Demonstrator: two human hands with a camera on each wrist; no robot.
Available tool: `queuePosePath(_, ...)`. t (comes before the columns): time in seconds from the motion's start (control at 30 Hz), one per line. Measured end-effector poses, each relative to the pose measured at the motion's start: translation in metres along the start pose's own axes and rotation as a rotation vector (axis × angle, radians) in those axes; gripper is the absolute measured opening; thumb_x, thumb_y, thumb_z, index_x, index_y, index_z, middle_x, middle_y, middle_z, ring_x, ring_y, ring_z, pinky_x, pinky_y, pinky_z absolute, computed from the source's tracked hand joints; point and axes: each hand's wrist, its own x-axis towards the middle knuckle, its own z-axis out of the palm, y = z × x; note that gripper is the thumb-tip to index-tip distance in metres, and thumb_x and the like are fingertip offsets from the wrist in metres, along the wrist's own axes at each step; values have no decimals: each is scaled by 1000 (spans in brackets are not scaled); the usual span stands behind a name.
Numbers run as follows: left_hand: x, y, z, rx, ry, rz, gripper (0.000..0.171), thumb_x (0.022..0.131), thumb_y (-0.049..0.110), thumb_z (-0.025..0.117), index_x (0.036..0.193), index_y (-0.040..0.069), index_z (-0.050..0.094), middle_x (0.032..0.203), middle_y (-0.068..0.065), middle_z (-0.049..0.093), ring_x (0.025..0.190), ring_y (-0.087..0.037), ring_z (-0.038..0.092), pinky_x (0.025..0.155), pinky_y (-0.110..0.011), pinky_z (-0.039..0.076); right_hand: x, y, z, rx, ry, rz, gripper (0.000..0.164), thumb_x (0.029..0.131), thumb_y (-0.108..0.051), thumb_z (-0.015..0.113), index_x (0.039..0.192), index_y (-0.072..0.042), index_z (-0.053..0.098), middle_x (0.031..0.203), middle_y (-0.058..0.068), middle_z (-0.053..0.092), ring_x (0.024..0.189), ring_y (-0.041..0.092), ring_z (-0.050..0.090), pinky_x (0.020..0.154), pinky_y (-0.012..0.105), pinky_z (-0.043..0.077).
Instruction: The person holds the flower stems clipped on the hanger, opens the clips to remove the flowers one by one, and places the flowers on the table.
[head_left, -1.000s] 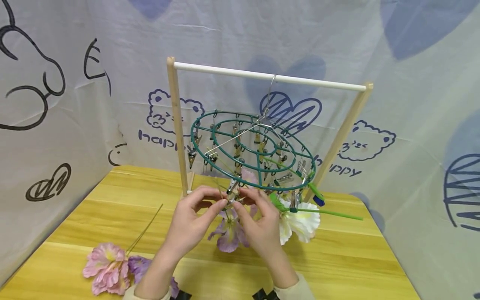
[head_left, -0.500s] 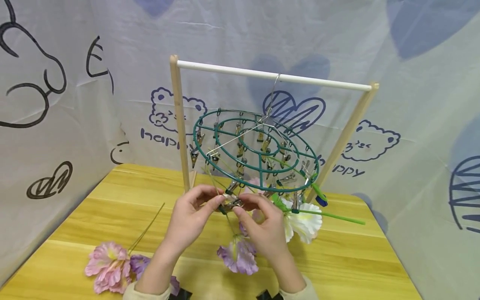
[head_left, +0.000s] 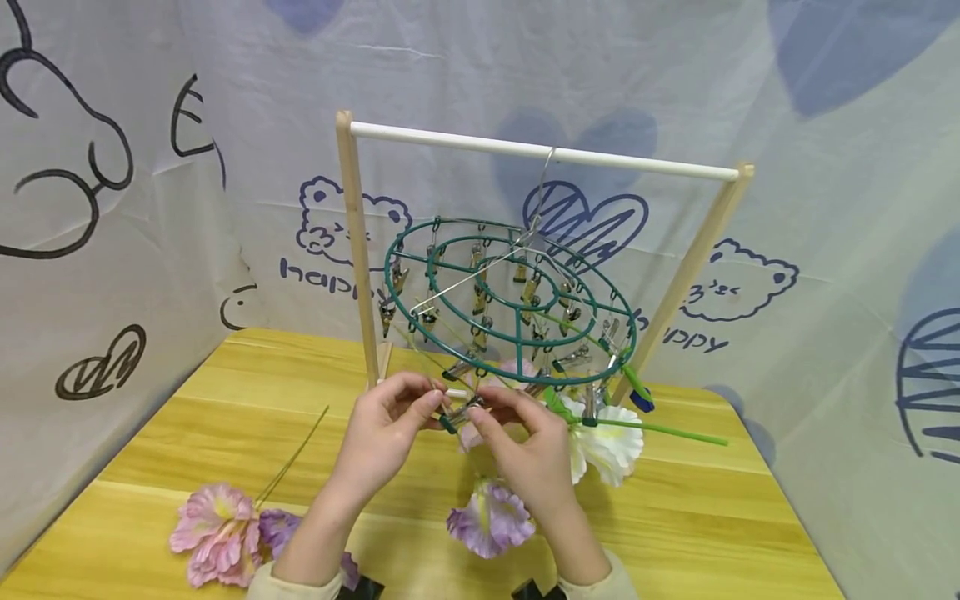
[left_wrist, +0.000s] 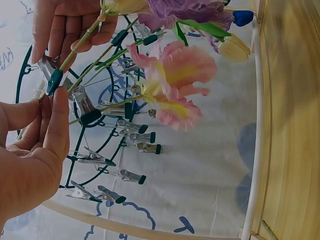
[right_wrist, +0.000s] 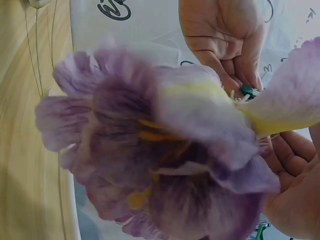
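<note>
A green round hanger (head_left: 518, 350) with several metal clips hangs from the rack's white bar. At its front edge, my left hand (head_left: 378, 429) pinches the thin stem of a pale purple artificial flower (head_left: 491, 521). My right hand (head_left: 534, 446) holds the back end of a metal clip (head_left: 452, 417) with green tips. In the left wrist view, the clip's green tip (left_wrist: 54, 82) lies against the flower's stem (left_wrist: 82, 40). Whether it grips the stem cannot be told. Purple petals (right_wrist: 125, 130) cover much of the right wrist view.
A wooden stand with a white bar (head_left: 622, 162) holds the hanger. A white flower (head_left: 611, 446) and a blue tulip (head_left: 642, 400) are at the hanger's right. A pink flower (head_left: 217, 533) and a purple one (head_left: 279, 529) lie on the wooden table (head_left: 675, 533) at left.
The pale purple flower has swung down and right, toward the front of the table. The clip between my hands has come into plainer view, and my fingers have moved slightly apart.
</note>
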Motion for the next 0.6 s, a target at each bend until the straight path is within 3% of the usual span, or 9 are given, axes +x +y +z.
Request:
queuePosePath(0.27, 0, -1, -1, 41, 9, -7, 6, 100, -1, 66, 103, -5, 69, 105, -18, 71, 90, -18, 71, 77, -31, 64, 0, 2, 1, -38, -9, -50, 19, 88, -3, 83, 106, -1, 77, 99, 6, 78, 77, 14, 70, 69, 31, 62)
queuePosePath(0.6, 0, -1, -1, 40, 4, 1, 6, 100, -1, 66, 103, -5, 69, 105, -18, 71, 90, -18, 72, 78, -31, 64, -1, 2, 5, 19, -4, -82, 20, 87, 0, 81, 105, 2, 73, 97, 11, 77, 77, 19, 72, 68, 28, 63)
